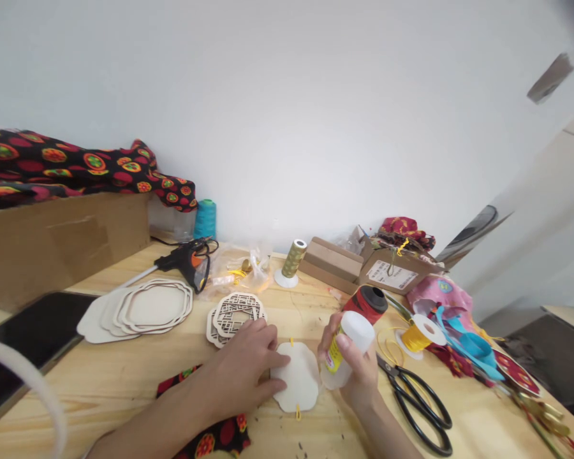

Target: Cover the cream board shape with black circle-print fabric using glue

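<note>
My left hand (242, 373) lies on the wooden table (100, 382), fingers curled against the left edge of a pale scalloped wooden piece (300, 379) and pinning it down. A yellow cord sticks out at the top and bottom of that piece. My right hand (356, 370) is wrapped round a white glue bottle (347, 350) with a yellow label, held tilted just right of the piece. A latticed wooden cut-out (234, 312) lies just beyond my left hand.
Black scissors (418, 401) lie right of my right hand, with a red thread spool (366, 303) and yellow cord spool (418, 335) behind. A stack of scalloped frames (141, 309), glue gun (189, 261), dark tablet (29, 338), cardboard boxes and patterned cloth (205, 433) surround.
</note>
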`<state>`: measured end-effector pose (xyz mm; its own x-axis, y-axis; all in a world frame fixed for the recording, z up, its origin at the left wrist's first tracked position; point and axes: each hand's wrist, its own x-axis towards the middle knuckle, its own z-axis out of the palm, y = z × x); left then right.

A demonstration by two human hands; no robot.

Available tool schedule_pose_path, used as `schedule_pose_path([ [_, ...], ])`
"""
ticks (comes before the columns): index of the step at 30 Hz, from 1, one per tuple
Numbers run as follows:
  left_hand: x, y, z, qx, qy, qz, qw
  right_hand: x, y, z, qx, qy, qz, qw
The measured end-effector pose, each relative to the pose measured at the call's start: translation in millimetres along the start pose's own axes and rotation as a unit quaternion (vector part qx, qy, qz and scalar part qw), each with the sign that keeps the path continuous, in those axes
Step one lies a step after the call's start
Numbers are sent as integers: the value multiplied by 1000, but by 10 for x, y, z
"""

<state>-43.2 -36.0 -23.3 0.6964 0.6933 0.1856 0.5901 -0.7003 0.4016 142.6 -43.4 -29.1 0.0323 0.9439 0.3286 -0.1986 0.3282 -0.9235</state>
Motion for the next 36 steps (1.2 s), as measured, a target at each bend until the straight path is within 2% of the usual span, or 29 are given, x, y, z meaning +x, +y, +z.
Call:
schedule_pose_path([
  [5, 2, 1, -10, -2, -2, 5, 1000, -2, 7, 19, 1, 29, -28, 999],
  [9, -5, 5, -4, 2, -2, -2, 1000, -42, 9, 27, -2, 5, -6, 1000],
  [21, 2, -8, 15, 11, 3, 9, 1000, -102, -27, 108, -8, 48, -12, 999],
  [26, 4, -7, 26, 10, 11, 8, 1000, -131, -42, 133, -4, 29, -8, 1000],
  [36, -9, 0, 27, 22, 15, 9, 1000, -184, -75, 199, 11, 45, -27, 999],
])
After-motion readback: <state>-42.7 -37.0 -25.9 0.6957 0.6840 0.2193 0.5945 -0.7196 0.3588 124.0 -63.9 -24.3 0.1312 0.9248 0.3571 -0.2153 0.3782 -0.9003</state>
